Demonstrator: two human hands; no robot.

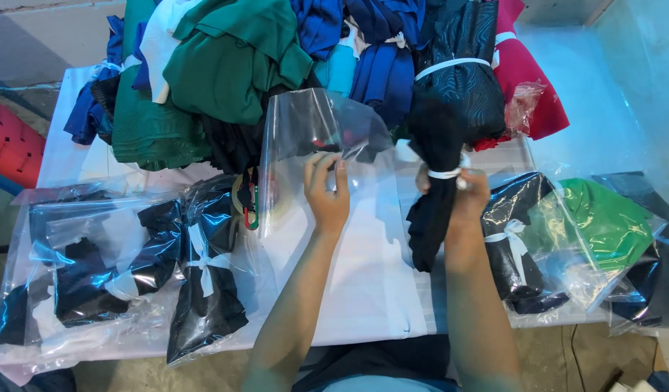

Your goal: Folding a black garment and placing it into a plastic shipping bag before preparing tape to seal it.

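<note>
left hand (327,190) pinched an empty clear bag (327,138); right hand (461,190) gripped a tied black bundle (432,189). bagged black bundles (204,268) lay on the table (363,290).

The left hand (327,192) lifts a clear plastic bag (313,134) while the right hand (461,192) grips a tied black garment (432,189).

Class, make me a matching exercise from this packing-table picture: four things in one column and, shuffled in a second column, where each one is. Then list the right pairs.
Things
1. Clear plastic bag
2. Black bundle tied with white band
3. Bagged green garment
4. Red garment

Places
A. Top right of the pile
B. Held up by the left hand
C. Far right of the table, lying flat
D. Gripped in the right hand

Pairs: 1-B, 2-D, 3-C, 4-A
</note>
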